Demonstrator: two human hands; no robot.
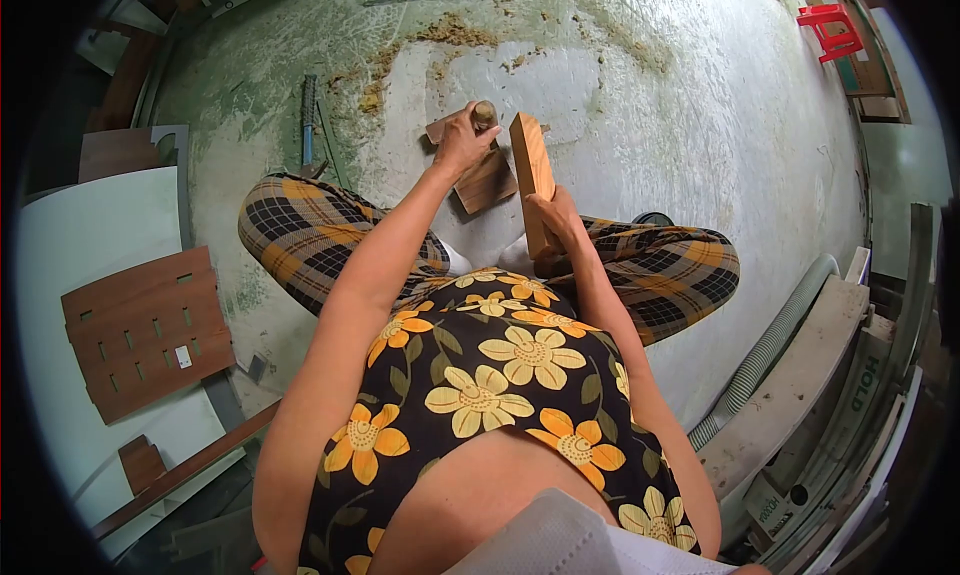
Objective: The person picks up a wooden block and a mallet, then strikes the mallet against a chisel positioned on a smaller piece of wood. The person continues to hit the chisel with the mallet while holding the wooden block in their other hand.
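My left hand [466, 145] is closed around a round-ended wooden piece [484, 114], its pale end facing up. Under and beside that hand are dark brown wood pieces: a flat board [487, 183] below it and another part [440, 128] to its left. How these join is hidden by the hand. My right hand [556, 218] grips the near end of a light brown wooden block [533, 160], long and square-edged. The block is tilted, its far end close to the right of the round-ended piece.
A blue-handled tool [308, 125] lies on the floor [680, 145] to the left. Sawdust [455, 31] is scattered ahead. A slotted brown board [150, 330] is at left; a corrugated hose [765, 360] and long planks [800, 380] are at right. A red stool [830, 32] stands far right.
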